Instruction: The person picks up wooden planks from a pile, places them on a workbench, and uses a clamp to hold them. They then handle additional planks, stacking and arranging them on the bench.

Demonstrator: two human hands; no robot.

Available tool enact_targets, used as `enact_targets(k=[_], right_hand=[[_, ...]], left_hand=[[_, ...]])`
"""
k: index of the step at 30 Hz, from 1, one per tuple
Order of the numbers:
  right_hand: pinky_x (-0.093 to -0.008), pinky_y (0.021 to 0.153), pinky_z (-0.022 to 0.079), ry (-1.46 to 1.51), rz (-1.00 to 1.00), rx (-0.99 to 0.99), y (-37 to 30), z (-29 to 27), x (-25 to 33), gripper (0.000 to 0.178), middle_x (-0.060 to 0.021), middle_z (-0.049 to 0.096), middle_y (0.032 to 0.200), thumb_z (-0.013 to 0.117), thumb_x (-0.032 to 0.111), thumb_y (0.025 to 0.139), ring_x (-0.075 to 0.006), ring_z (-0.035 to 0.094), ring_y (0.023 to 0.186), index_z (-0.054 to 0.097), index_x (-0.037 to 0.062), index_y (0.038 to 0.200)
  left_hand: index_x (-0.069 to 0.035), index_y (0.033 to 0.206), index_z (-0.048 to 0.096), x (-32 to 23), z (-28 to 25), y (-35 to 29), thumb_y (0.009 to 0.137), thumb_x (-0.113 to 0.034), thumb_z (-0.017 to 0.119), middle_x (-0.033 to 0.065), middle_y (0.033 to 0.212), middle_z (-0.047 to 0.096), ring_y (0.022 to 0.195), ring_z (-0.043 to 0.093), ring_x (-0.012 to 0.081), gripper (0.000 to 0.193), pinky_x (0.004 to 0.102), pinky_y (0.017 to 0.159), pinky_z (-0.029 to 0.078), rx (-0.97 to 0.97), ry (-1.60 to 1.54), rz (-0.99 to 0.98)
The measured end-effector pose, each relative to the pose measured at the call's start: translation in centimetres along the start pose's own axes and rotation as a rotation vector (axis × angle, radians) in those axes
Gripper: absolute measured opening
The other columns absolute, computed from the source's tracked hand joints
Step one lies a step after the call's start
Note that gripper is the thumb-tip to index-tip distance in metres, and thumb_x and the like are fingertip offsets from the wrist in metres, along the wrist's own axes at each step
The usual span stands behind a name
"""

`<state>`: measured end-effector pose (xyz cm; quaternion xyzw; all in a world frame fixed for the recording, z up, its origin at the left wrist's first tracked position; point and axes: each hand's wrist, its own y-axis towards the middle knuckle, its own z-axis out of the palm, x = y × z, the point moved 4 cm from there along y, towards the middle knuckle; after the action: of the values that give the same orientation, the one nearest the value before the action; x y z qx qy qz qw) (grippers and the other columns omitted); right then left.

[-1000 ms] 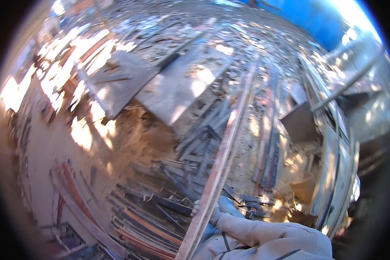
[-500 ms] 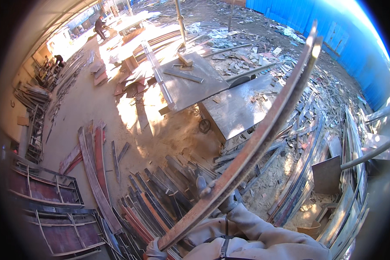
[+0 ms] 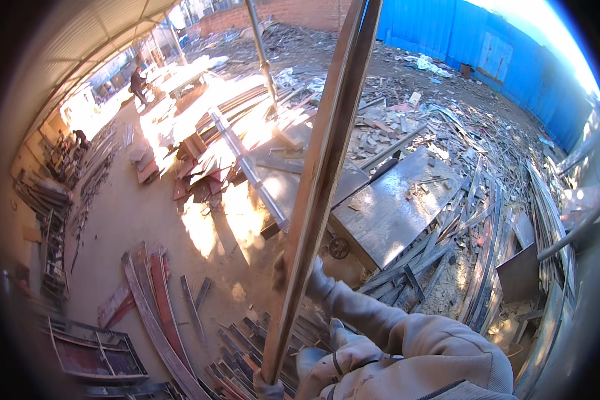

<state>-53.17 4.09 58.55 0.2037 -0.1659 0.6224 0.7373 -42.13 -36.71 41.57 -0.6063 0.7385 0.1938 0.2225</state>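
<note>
Two hands: both on one long wooden plank (image 3: 327, 153).
Left hand (image 3: 268, 385): gloved, fingers wrapped round the plank's lower end.
Right hand (image 3: 313, 277): gloved, fingers clasping the plank higher up.
Plank: lifted steeply, clear of the scrap pile (image 3: 247, 353).
Left: not yet set down anywhere.

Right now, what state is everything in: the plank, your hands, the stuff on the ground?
Long wooden plank: raised nearly upright, tilted, gripped in two places.
Right hand: gloved, clasped around the plank's middle.
Left hand: gloved, holding the plank's lower end.
Flat metal sheet: lying flat, sunlit.
Scrap boards: scattered on the ground.
</note>
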Motion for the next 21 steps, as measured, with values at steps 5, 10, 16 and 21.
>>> enact_targets(k=[5, 10, 16, 21], right_hand=[[-0.0549, 0.089, 0.059, -0.062, -0.031, 0.106, 8.0, 5.9, 3.6, 0.055, -0.0265, 0.072, 0.108, 0.052, 0.044, 0.106, -0.0453, 0.072, 0.095, 0.064, -0.0075, 0.120], [-0.0543, 0.103, 0.054, 0.022, -0.298, 0.078, 12.7, 9.3, 7.3, 0.091, -0.0273, 0.066, 0.133, 0.062, 0.070, 0.096, -0.0405, 0.065, 0.122, 0.055, -0.0091, 0.141], [-0.0454, 0.083, 0.065, -0.254, -0.464, -0.469, 17.9, 5.4, -0.4, 0.049, -0.0196, 0.073, 0.107, 0.082, 0.030, 0.092, -0.0312, 0.075, 0.095, 0.063, -0.0041, 0.122], [-0.0437, 0.073, 0.066, -0.145, -0.564, -0.836, 21.1, 1.9, -11.1, 0.028, -0.0156, 0.072, 0.089, 0.079, 0.018, 0.092, -0.0296, 0.075, 0.079, 0.067, -0.0040, 0.105]], left_hand=[[-0.007, 0.121, 0.059, 2.2, -0.9, 9.7, 0.075, -0.018, 0.086, 0.0224, 0.102, 0.070, 0.096, 0.070, 0.0466, 0.054, 0.0497, 0.086, 0.056, -0.112, -0.160, 0.184], [-0.007, 0.120, 0.059, 9.1, -2.9, 16.4, 0.077, -0.016, 0.087, 0.0219, 0.101, 0.070, 0.095, 0.071, 0.0428, 0.053, 0.0489, 0.086, 0.056, -0.061, -0.134, 0.233], [-0.014, 0.131, 0.058, 23.8, -3.0, 35.3, 0.071, -0.010, 0.088, 0.0162, 0.119, 0.070, 0.103, 0.071, 0.0292, 0.067, 0.0450, 0.086, 0.059, 0.230, -0.193, 0.267], [-0.005, 0.129, 0.057, 29.8, -12.7, 50.5, 0.067, -0.023, 0.090, 0.0236, 0.116, 0.065, 0.110, 0.065, 0.0425, 0.072, 0.0484, 0.097, 0.052, 0.141, 0.133, 0.445]])
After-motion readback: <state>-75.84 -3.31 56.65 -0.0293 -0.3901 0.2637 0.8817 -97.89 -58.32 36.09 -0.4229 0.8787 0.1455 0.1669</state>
